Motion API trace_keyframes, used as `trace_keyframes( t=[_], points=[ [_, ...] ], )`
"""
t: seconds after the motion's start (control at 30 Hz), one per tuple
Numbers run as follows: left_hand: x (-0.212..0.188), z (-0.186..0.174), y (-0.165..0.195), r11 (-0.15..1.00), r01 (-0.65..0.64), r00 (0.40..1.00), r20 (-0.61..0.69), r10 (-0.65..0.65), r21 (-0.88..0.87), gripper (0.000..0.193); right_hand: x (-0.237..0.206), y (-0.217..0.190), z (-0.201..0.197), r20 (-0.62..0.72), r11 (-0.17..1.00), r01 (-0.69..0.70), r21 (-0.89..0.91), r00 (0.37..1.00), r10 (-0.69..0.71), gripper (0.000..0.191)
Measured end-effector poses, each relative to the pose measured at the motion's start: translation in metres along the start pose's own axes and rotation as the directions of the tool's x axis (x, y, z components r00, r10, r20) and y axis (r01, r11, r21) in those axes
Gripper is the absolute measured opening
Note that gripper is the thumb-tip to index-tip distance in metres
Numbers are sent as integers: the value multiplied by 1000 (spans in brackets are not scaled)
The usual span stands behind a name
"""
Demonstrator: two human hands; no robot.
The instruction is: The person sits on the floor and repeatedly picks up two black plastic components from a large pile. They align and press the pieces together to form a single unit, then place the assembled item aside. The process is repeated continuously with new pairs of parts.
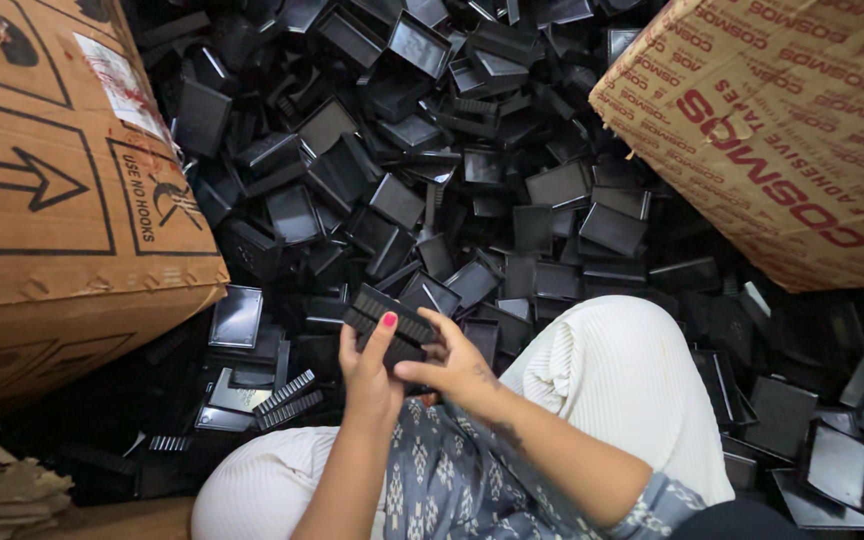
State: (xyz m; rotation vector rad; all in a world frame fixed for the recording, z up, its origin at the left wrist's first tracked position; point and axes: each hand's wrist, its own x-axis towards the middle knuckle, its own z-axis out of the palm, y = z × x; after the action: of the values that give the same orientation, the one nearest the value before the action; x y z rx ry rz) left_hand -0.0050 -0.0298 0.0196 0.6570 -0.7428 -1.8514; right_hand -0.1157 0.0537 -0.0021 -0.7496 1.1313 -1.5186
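Both hands (407,365) grip one ribbed black plastic piece (389,317)

Both forearms reach forward, left hand (370,370) and right hand (449,362) meeting in a closed two-handed grip.

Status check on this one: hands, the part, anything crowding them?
Left hand and right hand both grip one ribbed black plastic part. Heap of black parts ahead; cardboard boxes flank both sides.

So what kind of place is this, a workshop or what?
Probably a small assembly or packing workshop: a huge heap of black plastic parts covers the floor, big cardboard cartons stand alongside, and both hands hold one ribbed black part.
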Motion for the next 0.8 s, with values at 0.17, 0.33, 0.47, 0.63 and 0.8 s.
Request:
trace_keyframes(
  t=[0.17,0.33,0.47,0.63,0.8],
  points=[
    [1,-6,7,998,-47,999,-19,46,-39,35,-2,-11,2,59,993,68,-93,996,-63,89],
    [13,-16,30,978,-166,984,46,173,-126,31,1,-39,-25,-11,959,273,-71,961,-275,105],
    [7,-10,28,993,-39,988,151,22,111,49,3,-50,-38,-163,927,343,150,934,-319,98],
    [-17,13,-1,882,161,932,226,-283,442,85,2,-44,-34,-198,939,323,122,935,-296,68],
    [-25,19,-10,906,137,947,216,-238,400,83,-2,-37,-22,-248,971,231,54,945,-211,56]
  ],
)
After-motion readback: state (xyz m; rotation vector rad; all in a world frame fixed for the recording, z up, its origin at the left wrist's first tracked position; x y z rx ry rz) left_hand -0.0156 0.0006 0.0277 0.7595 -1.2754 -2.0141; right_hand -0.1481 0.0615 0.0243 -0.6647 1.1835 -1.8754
